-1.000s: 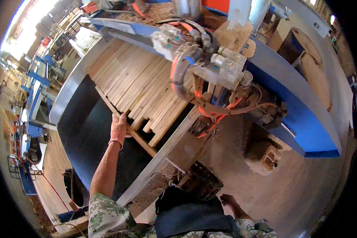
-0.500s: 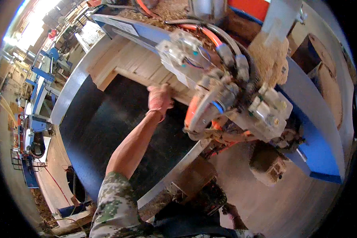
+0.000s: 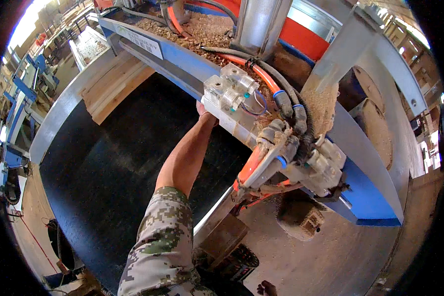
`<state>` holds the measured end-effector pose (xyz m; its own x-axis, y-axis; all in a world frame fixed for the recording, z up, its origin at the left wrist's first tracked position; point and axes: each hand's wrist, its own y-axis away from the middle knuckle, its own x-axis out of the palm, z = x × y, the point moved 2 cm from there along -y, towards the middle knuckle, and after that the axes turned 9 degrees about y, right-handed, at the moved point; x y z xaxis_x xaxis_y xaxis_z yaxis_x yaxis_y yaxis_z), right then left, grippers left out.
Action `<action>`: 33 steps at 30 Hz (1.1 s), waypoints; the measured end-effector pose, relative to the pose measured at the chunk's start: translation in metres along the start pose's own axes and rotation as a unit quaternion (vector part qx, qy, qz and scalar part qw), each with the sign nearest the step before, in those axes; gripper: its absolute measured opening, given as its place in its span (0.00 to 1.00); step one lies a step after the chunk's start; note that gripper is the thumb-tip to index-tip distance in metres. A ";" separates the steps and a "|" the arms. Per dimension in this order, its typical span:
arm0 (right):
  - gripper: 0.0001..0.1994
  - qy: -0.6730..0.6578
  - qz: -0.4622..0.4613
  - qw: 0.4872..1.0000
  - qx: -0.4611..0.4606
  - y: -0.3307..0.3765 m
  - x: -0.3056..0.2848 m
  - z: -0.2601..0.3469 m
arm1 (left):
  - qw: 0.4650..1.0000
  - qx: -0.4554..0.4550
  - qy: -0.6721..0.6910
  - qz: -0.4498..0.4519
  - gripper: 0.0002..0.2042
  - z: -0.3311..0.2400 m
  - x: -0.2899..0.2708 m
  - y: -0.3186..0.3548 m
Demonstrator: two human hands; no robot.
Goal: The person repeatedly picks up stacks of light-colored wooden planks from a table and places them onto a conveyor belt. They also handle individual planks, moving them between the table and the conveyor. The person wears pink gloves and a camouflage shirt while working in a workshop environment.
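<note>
My left arm, in a camouflage sleeve, reaches over a black conveyor belt or bed [image 3: 133,148]. My left hand [image 3: 202,109], in a pinkish glove, is at the lower edge of a blue machine beam [image 3: 182,69]; a block of clear plastic connectors [image 3: 229,91] hides most of its fingers. Whether it grips anything is hidden. Light wooden boards [image 3: 116,86] lie at the far left end of the black surface, apart from that hand. My right hand [image 3: 267,288] hangs low at the bottom edge, small and dark; its fingers do not show clearly.
Orange and grey hoses [image 3: 266,74] run over the beam beside a metal cylinder [image 3: 261,27]. Wood chips [image 3: 197,44] cover the machine top. A dusty motor-like block [image 3: 301,217] sits below at the right. Other blue machinery [image 3: 27,84] stands at the left.
My left hand has moved forward to the beam, behind the connectors. The boards beside it have gone from sight, exposing more black surface; boards at the far left still show. My view has shifted.
</note>
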<state>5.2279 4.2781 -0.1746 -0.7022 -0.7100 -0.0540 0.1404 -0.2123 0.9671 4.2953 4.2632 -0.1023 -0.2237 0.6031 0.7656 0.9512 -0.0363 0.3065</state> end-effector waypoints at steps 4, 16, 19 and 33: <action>0.15 0.050 0.025 0.994 -0.093 0.025 0.005 -0.032 | 0.999 -0.014 0.032 -0.040 0.14 -0.001 0.012 0.015; 0.14 0.034 -0.014 0.988 -0.148 0.023 0.011 0.012 | 0.942 0.211 -0.117 0.235 0.20 -0.047 -0.049 -0.069; 0.14 0.072 0.048 0.987 -0.133 0.021 0.008 -0.010 | 0.946 0.032 -0.299 0.123 0.18 -0.073 -0.007 0.012; 0.12 0.181 0.069 0.976 -0.102 0.008 0.070 0.097 | 0.793 0.203 -0.528 -0.228 0.16 -0.470 -0.235 0.179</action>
<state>5.1119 4.2916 -0.1462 -0.3800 -0.9238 -0.0468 0.3788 -0.2015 0.9033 4.4183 3.7405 0.0390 -0.4653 0.8181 -0.3379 0.8607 0.5073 0.0431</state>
